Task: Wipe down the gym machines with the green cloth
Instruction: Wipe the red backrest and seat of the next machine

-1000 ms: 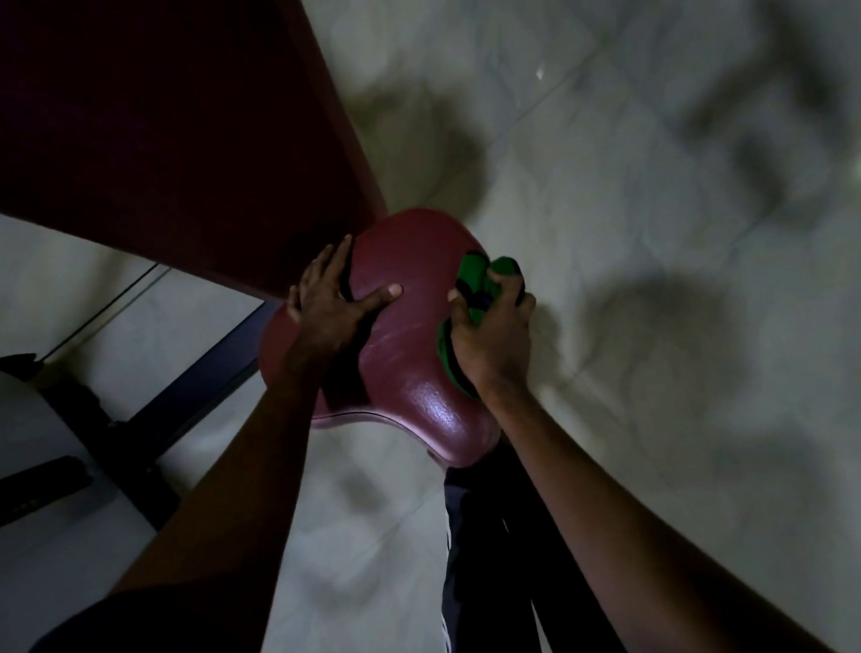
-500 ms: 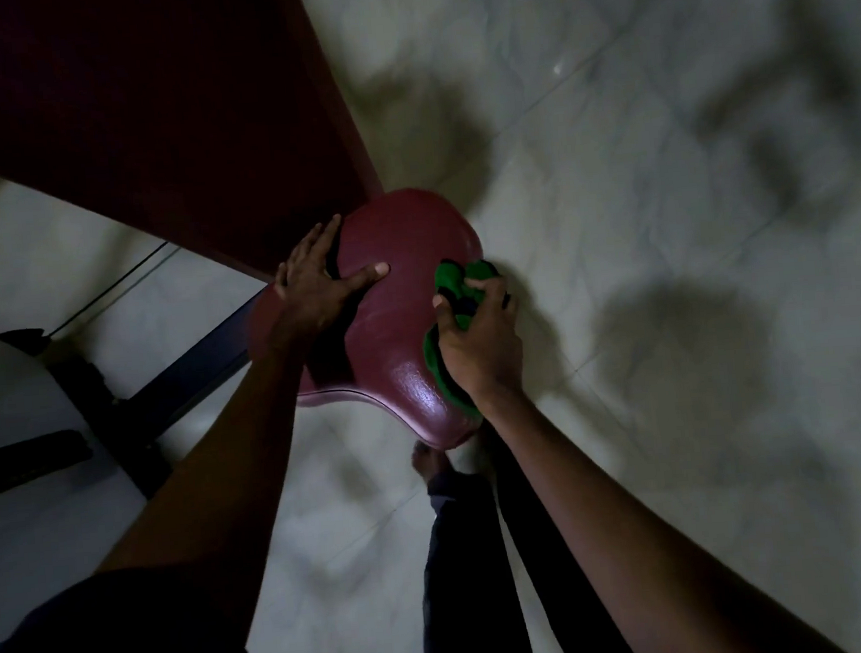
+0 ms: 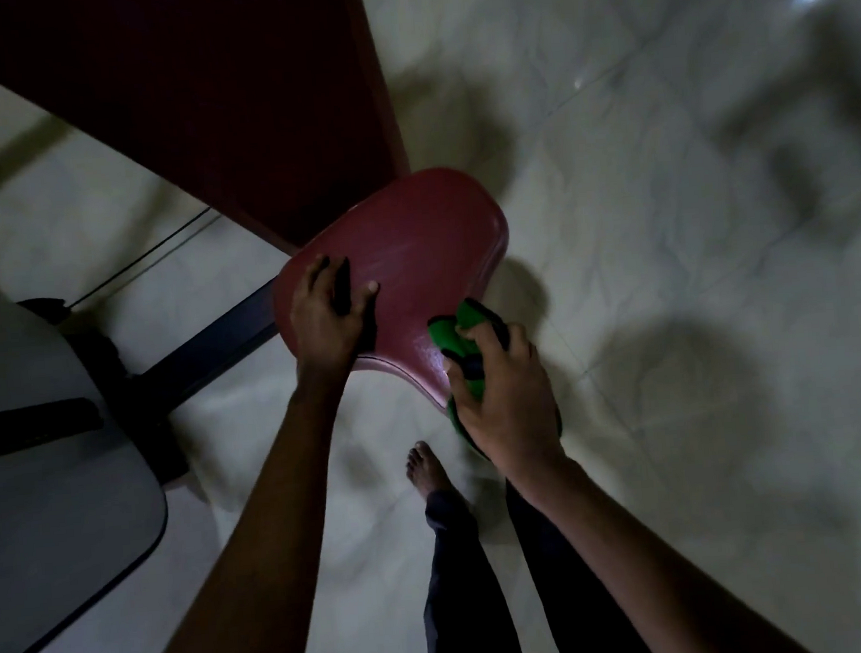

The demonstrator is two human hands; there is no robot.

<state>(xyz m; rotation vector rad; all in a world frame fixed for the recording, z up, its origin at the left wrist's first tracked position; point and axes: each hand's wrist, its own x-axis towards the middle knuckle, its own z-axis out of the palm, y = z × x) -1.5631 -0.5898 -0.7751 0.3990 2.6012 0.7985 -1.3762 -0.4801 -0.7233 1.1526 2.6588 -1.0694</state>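
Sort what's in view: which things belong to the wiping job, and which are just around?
In the job: cloth, seat, right hand gripping the cloth, left hand steadying the seat.
Just around for now: backrest, frame bar, grey panel.

Green cloth, maroon seat, pale marbled floor

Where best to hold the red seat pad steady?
Probably the broad left edge of the red seat pad, from above, where the left hand rests: it is flat there, and the right hand holds the green cloth at the narrow near end.
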